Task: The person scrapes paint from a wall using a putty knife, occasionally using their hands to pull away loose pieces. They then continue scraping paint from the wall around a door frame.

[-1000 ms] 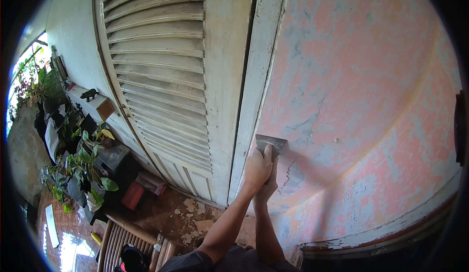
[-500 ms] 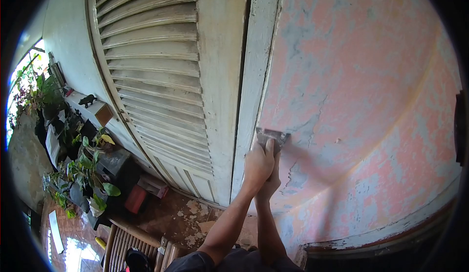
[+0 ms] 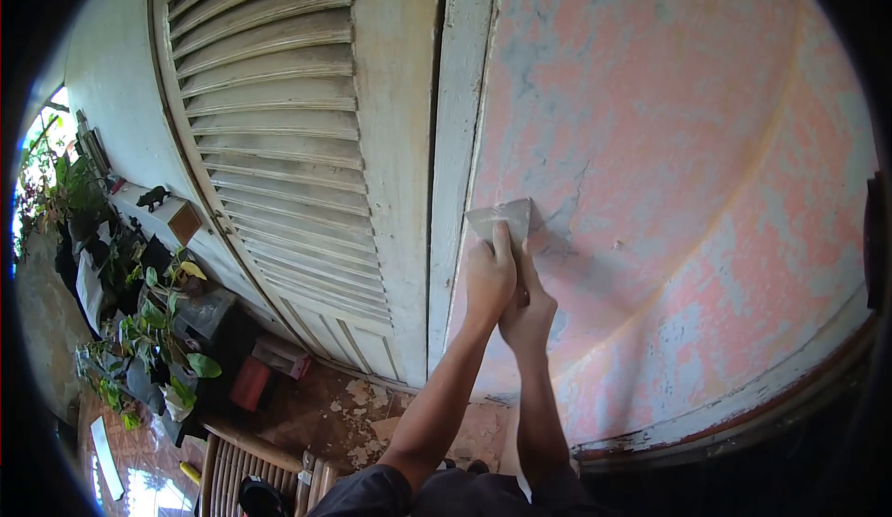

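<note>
A wide-bladed scraper (image 3: 502, 212) is against the pink, patchy wall (image 3: 650, 145), close to the white door frame (image 3: 455, 127). Both of my hands are closed on it. My left hand (image 3: 491, 275) is nearer the blade, with its thumb or a finger laid along the metal. Lower on the handle, my right hand (image 3: 528, 317) wraps the grip, and part of the handle shows between the hands. Grey-blue patches show where the pink paint is gone around the blade.
A louvred door (image 3: 279, 136) stands left of the frame. Potted plants (image 3: 153, 331) and a small shelf box (image 3: 177, 220) are farther left. Paint flakes (image 3: 362, 405) litter the tiled floor, beside a bamboo bench (image 3: 246, 466) with a dark round object (image 3: 262, 497) on it.
The scraper and both hands have moved up the wall, and the blade now shows more of its flat face. My right hand sits lower on the handle. The view has shifted slightly.
</note>
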Available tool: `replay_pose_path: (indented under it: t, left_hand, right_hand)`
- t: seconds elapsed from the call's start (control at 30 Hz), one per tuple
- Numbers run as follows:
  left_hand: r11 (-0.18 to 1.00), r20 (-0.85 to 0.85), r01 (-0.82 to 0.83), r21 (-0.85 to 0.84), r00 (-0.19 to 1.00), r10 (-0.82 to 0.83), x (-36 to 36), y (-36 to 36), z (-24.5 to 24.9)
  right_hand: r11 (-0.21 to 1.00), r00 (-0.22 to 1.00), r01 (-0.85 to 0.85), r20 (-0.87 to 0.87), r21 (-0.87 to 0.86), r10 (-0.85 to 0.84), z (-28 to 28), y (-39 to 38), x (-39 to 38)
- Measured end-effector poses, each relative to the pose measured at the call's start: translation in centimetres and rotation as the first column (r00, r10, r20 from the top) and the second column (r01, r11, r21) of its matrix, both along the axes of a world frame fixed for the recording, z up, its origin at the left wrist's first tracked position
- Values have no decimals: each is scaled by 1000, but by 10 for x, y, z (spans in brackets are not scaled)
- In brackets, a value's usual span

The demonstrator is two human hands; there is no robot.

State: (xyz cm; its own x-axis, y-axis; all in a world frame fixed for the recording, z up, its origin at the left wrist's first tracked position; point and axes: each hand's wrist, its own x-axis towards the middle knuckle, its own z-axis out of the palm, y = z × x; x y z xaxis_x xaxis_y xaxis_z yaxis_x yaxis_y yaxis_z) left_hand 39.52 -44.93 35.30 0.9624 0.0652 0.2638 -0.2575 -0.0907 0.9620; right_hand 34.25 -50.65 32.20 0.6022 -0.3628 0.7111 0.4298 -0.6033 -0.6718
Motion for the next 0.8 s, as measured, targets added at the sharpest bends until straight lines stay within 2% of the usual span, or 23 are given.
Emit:
replay_pose_path:
  t: [0.03,0.07,0.13,0.17,0.2,0.23,0.3,0.33,0.37,0.4,0.43,0.47,0.5,0.53,0.6,0.63,0.67,0.73,0.77,0.8]
  left_hand:
    - [996,33,-26,-83,999,28,2,-3,2]
    - [996,35,-20,-82,999,23,5,-2,10]
    - [947,-81,-10,-321,997,-16,13,2,30]
    - [909,-92,39,-415,992,-84,10,8,43]
    - [916,-162,32,-400,981,-105,4,17,53]
    - [873,-132,55,-485,982,-136,7,23,50]
    - [747,-96,70,-661,980,-177,11,31,28]
    - [660,-75,70,-748,979,-189,9,36,18]
    - [666,-88,84,-741,971,-221,0,44,11]
    - [780,-136,78,-621,969,-205,-4,53,-3]
    - [869,-178,66,-490,969,-174,-5,58,-22]
    - [913,-147,50,-404,982,-118,-6,58,-45]
    - [929,-124,117,-351,978,-171,0,61,-74]
    - [928,-129,113,-354,977,-169,-4,66,-82]
    - [987,-165,161,7,974,-158,-14,74,-97]
    - [996,70,51,73,996,-56,-14,74,-107]
    - [995,58,52,82,997,-57,-16,75,-116]
    - [966,226,-225,131,955,192,-23,78,-119]
    - [876,351,-297,380,923,160,-25,84,-108]
    - [874,349,-294,388,924,156,-23,84,-102]
  right_hand:
    - [996,999,-39,13,-83,40,13,-5,0]
    - [984,997,-74,23,-165,79,27,-8,0]
    - [964,992,-127,-43,-234,120,54,-10,4]
    - [941,990,-124,-106,-316,95,71,-9,3]
    - [942,991,-116,-101,-316,89,84,-6,5]
    - [911,990,-119,-113,-394,80,93,-2,6]
    - [848,988,-127,-144,-515,61,85,6,6]
    - [835,987,-132,-145,-534,63,62,8,9]
    - [872,986,-135,-153,-470,70,40,14,6]
    - [903,984,-141,-161,-406,81,17,21,1]
    - [939,989,-139,-99,-313,114,-11,27,2]
    - [964,989,-150,-37,-218,145,-36,33,1]
    - [983,987,-141,-89,-122,130,-52,40,-5]
    - [992,982,-123,-147,-22,119,-68,46,-10]
    - [998,993,-60,-105,-4,59,-105,54,-12]
    - [993,986,-33,-159,111,50,-114,58,-17]
    - [975,975,1,-215,224,49,-122,61,-20]
    - [970,998,0,-66,243,16,-133,57,-18]
    - [974,1000,6,-17,226,-2,-131,54,-16]
    - [978,999,14,34,210,-22,-128,51,-12]
